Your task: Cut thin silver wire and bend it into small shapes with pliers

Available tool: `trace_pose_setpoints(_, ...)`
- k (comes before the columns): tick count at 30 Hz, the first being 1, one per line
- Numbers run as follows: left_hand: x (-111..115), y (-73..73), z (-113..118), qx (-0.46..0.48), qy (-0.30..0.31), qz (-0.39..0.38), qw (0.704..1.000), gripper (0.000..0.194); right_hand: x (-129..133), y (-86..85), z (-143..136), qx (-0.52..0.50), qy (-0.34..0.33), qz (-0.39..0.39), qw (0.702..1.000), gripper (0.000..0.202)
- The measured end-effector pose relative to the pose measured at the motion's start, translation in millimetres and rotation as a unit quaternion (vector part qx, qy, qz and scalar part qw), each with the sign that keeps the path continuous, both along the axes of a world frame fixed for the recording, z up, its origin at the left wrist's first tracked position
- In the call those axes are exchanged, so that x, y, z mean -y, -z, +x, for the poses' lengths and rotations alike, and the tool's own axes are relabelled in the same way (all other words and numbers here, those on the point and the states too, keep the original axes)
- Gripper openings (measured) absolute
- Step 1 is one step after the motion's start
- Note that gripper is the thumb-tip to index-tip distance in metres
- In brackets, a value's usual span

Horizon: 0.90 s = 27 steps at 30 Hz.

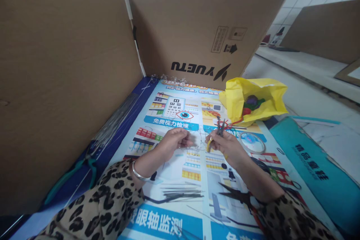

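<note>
Over the middle of a printed poster (165, 165), my left hand (176, 140) has its fingers curled together on a thin bent wire piece (201, 138). The wire spans the gap between my two hands, and its fine shape is hard to make out. My right hand (226, 146) is wrapped round small pliers (220, 129) with yellow handles, their jaws pointing up and away. The fingertips of that hand are near the right end of the wire. Short straight wires (182, 191) lie on the poster below my hands.
A yellow bag (234, 99) with coloured balls stands beyond my right hand, beside a clear tape roll (253, 142). Dark scissors (239, 195) lie by my right forearm. Teal-handled pliers (91, 168) and a long wire bundle (118, 116) are at left. Cardboard walls (197, 26) rise behind.
</note>
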<state>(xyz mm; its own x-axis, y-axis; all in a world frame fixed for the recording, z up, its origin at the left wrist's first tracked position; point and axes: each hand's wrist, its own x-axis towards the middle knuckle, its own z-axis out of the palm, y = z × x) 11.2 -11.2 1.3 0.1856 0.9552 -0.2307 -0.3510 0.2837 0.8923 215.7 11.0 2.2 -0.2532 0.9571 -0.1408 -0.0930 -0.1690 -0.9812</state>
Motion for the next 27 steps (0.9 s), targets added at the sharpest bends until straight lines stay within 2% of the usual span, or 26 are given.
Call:
trace_pose_setpoints(6, -0.3, 1.7, -0.6, 0.003, -0.002, 0.009, 1.000, 0.017, 0.2, -1.6, -1.0, 0.001, 0.004, -0.001, 1.000, 0.030)
trace_pose_setpoints(16, 3.0, -7.2, 0.5, -0.029, -0.019, 0.001, 0.999, 0.018, -3.8, 6.2, 3.1, -0.041, 0.008, -0.016, 0.999, 0.025)
trace_pose_setpoints(27, 1.0, -1.6, 1.0, -0.065, -0.029, 0.016, 0.997, 0.021, -3.5, 3.8, 1.1, -0.036, 0.014, -0.028, 0.999, 0.030)
